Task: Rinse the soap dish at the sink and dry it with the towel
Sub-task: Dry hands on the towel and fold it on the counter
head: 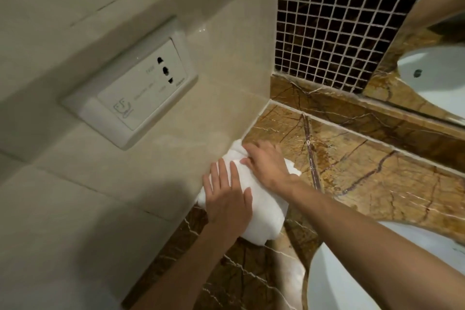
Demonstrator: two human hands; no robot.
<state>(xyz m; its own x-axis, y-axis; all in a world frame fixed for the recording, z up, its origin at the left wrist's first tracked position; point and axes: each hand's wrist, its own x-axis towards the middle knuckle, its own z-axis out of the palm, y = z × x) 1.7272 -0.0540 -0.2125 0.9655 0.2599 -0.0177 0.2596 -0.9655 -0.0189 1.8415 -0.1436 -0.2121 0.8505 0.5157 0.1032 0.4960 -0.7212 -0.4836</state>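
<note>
A white towel [261, 211] lies bunched on the brown marble counter [364, 171], pressed against the beige wall. My left hand [226, 199] rests flat on the towel's near left part, fingers spread. My right hand [266, 163] presses on its far end with the fingers curled into the cloth. The soap dish is not visible; whether it is under the towel I cannot tell. The white sink basin [377, 272] curves in at the lower right.
A white wall socket plate [130, 88] sits on the beige tiled wall to the left. Dark mosaic tiles [334, 20] cover the back wall, and a mirror [432, 70] at the right reflects the basin and an arm.
</note>
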